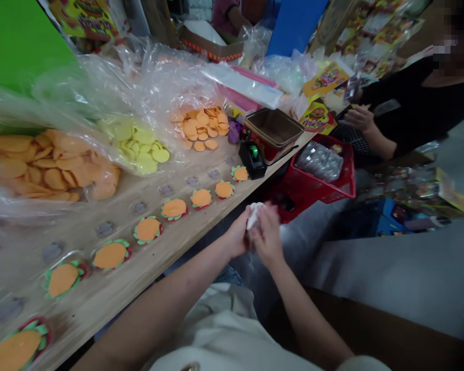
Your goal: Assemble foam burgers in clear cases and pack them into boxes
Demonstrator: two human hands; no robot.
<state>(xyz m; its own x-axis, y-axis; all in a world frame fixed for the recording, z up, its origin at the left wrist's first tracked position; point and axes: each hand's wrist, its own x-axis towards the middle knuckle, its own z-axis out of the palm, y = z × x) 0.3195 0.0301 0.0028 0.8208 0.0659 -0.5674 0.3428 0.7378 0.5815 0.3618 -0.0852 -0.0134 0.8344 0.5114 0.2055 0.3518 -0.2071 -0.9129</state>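
A crumpled white tissue (254, 215) is between my two hands, just off the table's front edge. My left hand (237, 236) is closed around it from the left. From the right, my right hand (269, 234) presses its fingers against it, partly blurred by motion. Along the table edge (154, 268) runs a row of layered burger-shaped pieces in clear trays, each topped by an orange disc (147, 228) over green and red frilled layers. Closest to my hands are the small burger pieces (225, 189) at the row's far end.
Plastic bags hold loose orange discs (54, 165) and yellow discs (147, 147). A black tape dispenser (252, 161) stands beside a brown tin (272, 129). A red crate (346, 180) with clear trays is right of the table. A co-worker in black (417, 103) is at the right.
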